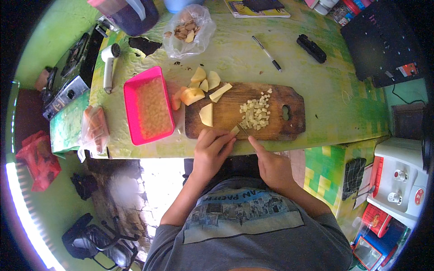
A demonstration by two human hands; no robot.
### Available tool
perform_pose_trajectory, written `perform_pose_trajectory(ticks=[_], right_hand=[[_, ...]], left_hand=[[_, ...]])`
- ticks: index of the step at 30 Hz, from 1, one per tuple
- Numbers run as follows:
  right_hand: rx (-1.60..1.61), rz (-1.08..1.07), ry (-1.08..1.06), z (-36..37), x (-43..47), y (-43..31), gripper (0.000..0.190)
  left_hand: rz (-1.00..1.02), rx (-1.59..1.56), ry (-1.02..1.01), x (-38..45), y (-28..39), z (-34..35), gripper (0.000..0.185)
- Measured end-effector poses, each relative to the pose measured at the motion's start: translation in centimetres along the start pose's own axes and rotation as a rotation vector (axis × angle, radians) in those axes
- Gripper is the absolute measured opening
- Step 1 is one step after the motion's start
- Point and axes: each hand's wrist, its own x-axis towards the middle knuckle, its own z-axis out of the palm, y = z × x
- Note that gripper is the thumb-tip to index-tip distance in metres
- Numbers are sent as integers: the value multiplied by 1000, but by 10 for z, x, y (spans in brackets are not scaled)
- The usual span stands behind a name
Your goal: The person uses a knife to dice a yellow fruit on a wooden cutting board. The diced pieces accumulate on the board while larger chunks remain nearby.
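My left hand pinches a pale strip of peeled potato at the near edge of a wooden cutting board. My right hand grips a knife, its handle hidden in the palm and its forefinger along the back of the blade, which touches the strip's right end. Small potato cubes lie in a loose pile right of the blade. A flat potato piece and a longer stick rest on the board's left part. Larger potato pieces overlap its far left corner.
Left of the board, a pink plastic container holds diced pieces in liquid. Behind it are a clear plastic bag with peelings and a dark-filled pitcher. A pen and a black case-like object lie beyond the board.
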Motion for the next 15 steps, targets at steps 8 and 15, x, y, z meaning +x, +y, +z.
perform_pose_trajectory(ticks=[8,15], right_hand=[[281,3,114,5,4,-5,56],[265,2,84,11,4,-3,59]], left_hand=[[1,19,24,1,0,2,21],[-11,19,29,-1,-1,4,19]])
